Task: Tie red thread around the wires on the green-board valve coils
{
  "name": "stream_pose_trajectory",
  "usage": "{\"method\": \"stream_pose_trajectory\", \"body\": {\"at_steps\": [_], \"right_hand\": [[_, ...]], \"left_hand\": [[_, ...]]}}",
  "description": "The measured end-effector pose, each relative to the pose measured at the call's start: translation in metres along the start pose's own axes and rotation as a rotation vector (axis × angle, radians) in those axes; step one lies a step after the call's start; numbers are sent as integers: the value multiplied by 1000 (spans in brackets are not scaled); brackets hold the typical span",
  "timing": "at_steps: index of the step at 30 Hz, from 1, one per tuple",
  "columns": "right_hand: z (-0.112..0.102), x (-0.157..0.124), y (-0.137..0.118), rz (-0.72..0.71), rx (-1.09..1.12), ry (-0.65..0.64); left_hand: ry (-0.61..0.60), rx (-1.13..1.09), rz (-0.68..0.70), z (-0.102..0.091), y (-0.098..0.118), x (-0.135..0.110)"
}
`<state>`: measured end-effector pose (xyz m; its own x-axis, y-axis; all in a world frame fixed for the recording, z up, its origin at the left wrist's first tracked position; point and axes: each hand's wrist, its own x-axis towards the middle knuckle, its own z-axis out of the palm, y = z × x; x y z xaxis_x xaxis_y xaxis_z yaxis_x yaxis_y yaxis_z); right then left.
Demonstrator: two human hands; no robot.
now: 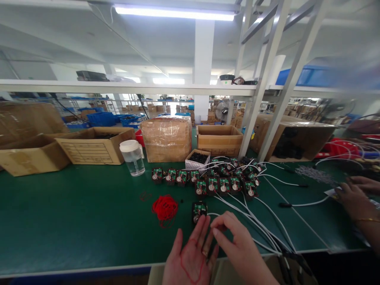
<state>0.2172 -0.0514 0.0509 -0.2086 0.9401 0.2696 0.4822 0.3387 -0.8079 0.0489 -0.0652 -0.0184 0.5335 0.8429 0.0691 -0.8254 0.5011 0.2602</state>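
- Workshop hall with strip lights and a white pillar; a green table runs across the view, cardboard boxes along its far edge.
- Left hand: palm up, fingers stretched and slightly apart, gripping nothing.
- Red loop: thin, lies slack across the left palm and runs up toward the finger bases.
- Right hand: just right of the left fingers, thumb and index fingertips pinched together, touching the left fingertips. Whatever is between them is too small to tell.
- Module: small black case with a green board, flat on the table just beyond the left fingertips, not touched.
- Red bundle: heap of the same red stuff, beyond and left of the left fingers, near the module.
- Row of modules: more of the same, farther out past the fingers, packed side by side.
- White cables: run from that row toward the near table edge, passing right of the right fingers.
- Small white box of black parts: behind the row, well away from the fingers.
- Clear jug with a white lid: far beyond and left of the fingers.
- Co-worker's hand: at the right edge of the table, well apart from the right hand, resting on the table.
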Motion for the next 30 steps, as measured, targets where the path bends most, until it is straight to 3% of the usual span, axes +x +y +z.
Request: {"method": "stream_pose_trajectory", "body": {"at_steps": [6, 11, 16, 19, 22, 25, 27, 30], "right_hand": [[1, -3, 0, 23, -94, -45], [-1, 1, -12, 11, -173, -163], [0, 7, -26, -7, -156, -311], [2, 11, -29, -26, -147, -325], [2, 15, -28, -11, -146, -315], [-3, 19, -26, 33, -92, -282], [-10, 23, -25, 44, -10, -238], [-20, 31, -26, 54, 116, -182]], "left_hand": [[57, 37, -100, 18, -3, -2], [-33, 29, -228, 27, -2, 1], [-105, 97, -242, 34, -6, 6], [-101, 140, -196, 38, -8, 9], [-94, 166, -258, 37, -4, 10], [-39, 221, -285, 30, 4, 9], [42, 333, -191, 29, 11, 7], [226, 684, -5, 39, 24, 0]]}}
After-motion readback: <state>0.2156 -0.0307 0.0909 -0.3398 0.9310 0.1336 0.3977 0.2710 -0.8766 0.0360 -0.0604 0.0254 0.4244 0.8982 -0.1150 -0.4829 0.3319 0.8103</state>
